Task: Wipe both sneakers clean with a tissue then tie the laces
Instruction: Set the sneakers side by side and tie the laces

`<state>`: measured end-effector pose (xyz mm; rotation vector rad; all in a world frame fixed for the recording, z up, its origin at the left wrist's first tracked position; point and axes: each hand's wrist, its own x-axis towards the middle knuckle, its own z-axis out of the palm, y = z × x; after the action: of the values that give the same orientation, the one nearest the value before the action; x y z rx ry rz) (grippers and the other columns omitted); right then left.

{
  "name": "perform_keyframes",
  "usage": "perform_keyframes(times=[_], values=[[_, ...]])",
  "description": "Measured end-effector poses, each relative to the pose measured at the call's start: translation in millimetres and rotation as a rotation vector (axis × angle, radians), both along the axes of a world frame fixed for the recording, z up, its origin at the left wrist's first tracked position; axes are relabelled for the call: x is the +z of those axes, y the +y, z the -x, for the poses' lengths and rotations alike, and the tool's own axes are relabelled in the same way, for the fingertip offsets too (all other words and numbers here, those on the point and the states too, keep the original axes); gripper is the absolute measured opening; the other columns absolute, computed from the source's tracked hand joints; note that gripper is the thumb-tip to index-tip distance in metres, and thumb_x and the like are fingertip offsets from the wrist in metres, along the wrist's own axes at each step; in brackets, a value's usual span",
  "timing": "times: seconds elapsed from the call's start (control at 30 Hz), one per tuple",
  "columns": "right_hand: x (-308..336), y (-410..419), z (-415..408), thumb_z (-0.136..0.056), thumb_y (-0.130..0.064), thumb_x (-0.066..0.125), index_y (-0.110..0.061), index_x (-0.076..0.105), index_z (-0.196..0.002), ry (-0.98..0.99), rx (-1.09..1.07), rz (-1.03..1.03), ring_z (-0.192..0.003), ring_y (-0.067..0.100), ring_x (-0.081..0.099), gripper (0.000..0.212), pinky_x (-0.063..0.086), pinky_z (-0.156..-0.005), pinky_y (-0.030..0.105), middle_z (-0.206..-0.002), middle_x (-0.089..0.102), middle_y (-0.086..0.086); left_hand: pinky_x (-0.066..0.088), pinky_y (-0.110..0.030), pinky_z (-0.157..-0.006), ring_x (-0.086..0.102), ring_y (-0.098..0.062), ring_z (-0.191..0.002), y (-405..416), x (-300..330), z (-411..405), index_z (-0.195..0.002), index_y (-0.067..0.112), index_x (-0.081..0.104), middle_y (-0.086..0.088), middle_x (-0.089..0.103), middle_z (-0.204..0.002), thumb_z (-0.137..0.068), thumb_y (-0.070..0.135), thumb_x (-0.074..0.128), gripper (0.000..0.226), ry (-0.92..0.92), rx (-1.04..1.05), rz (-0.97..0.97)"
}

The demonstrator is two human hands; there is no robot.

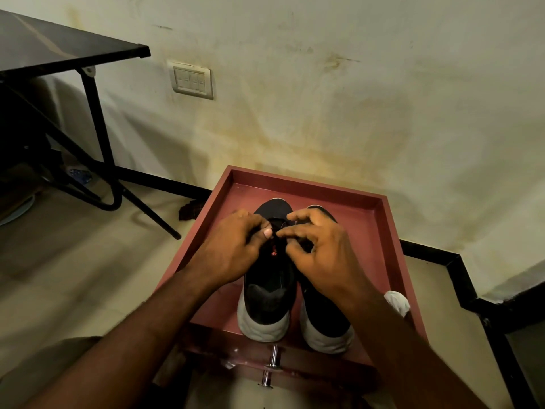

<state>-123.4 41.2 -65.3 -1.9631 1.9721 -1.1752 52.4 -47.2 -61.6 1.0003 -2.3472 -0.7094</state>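
Both hands pinch laces (pixel 277 231) | left hand (pixel 233 249) | right hand (pixel 317 249) | over left sneaker (pixel 269 290)

Person, head view — two bare forearms, no sleeve, watch, band or ring on any part shown. Left hand (pixel 233 252): bare, short pale thumbnail (pixel 267 232) plainly shown; right hand (pixel 317 252): bare, nails turned out of sight, knuckles and tendons standing out on the back. Lower left corner — a patch of dull khaki cloth (pixel 59 358) over what seems a knee; cut and type too blurred to tell.
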Motion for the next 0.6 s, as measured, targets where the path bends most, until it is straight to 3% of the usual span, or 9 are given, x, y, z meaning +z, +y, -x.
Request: perform_keyframes(times=[0.13, 0.27, 0.33, 0.4, 0.47, 0.53, 0.6], values=[[-5.8, 0.6, -7.0, -0.086, -0.035, 0.08, -0.017, 0.077, -0.116, 0.004, 0.056, -0.076, -0.102, 0.004, 0.062, 0.035, 0.053, -0.085, 0.018, -0.121, 0.064, -0.008, 0.054, -0.035, -0.075, 0.064, -0.01, -0.084, 2.9, 3.4, 2.2, -0.095, 0.023, 0.072, 0.005, 0.068, -0.089, -0.104, 0.028, 0.054, 0.021, 0.059, -0.013, -0.197], [-5.7, -2.7, -7.9, -0.091, -0.027, 0.076, -0.015, 0.074, -0.093, 0.041, 0.012, 0.004, -0.084, 0.007, 0.063, 0.012, 0.053, -0.073, 0.026, -0.098, 0.066, -0.004, 0.049, -0.027, -0.07, 0.059, -0.007, -0.082, 4.9, 2.6, 4.0, -0.091, 0.022, 0.071, 0.007, 0.064, -0.085, -0.103, 0.027, 0.055, 0.021, 0.066, -0.03, -0.138], [-2.5, -2.1, -9.1, -0.092, -0.024, 0.074, -0.015, 0.071, -0.081, -0.011, -0.009, 0.005, -0.085, 0.007, 0.064, 0.015, 0.052, -0.073, 0.021, -0.097, 0.066, -0.007, 0.042, -0.024, -0.066, 0.057, -0.005, -0.08, 1.7, -1.4, 4.5, -0.093, 0.023, 0.07, 0.009, 0.06, -0.084, -0.102, 0.029, 0.055, 0.019, 0.055, 0.017, -0.082], [5.0, 0.0, -9.1, -0.094, -0.024, 0.072, -0.012, 0.069, -0.071, -0.16, -0.026, 0.014, -0.087, 0.008, 0.068, 0.026, 0.051, -0.072, 0.017, -0.096, 0.069, -0.008, 0.035, -0.022, -0.064, 0.053, -0.003, -0.077, -2.0, -5.2, 4.2, -0.09, 0.025, 0.068, 0.011, 0.055, -0.081, -0.102, 0.031, 0.054, 0.019, 0.022, 0.07, -0.015], [15.7, 3.4, -4.6, -0.099, -0.027, 0.068, -0.005, 0.069, -0.071, -0.35, -0.022, 0.029, -0.086, 0.012, 0.07, 0.036, 0.055, -0.075, 0.026, -0.09, 0.073, -0.004, 0.032, -0.018, -0.063, 0.051, -0.002, -0.076, -3.2, -6.1, 3.7, -0.089, 0.027, 0.068, 0.012, 0.052, -0.082, -0.103, 0.033, 0.053, 0.021, 0.01, 0.102, 0.005], [29.2, 7.4, 3.4, -0.101, -0.032, 0.065, -0.006, 0.074, -0.077, -0.661, -0.003, 0.033, -0.081, 0.018, 0.072, 0.036, 0.058, -0.076, 0.031, -0.086, 0.075, 0.004, 0.032, -0.016, -0.063, 0.051, -0.002, -0.076, -3.0, -6.0, 3.3, -0.089, 0.027, 0.068, 0.013, 0.052, -0.082, -0.103, 0.034, 0.052, 0.022, 0.001, 0.119, 0.007], [42.6, 11.8, 14.6, -0.1, -0.032, 0.064, -0.011, 0.074, -0.078, -1.035, 0.007, 0.076, -0.069, 0.019, 0.068, 0.032, 0.057, -0.067, 0.029, -0.077, 0.072, 0.008, 0.03, -0.016, -0.062, 0.05, -0.002, -0.075, -2.5, -6.2, 3.0, -0.087, 0.028, 0.067, 0.013, 0.05, -0.081, -0.103, 0.034, 0.052, 0.023, -0.005, 0.134, 0.02]])
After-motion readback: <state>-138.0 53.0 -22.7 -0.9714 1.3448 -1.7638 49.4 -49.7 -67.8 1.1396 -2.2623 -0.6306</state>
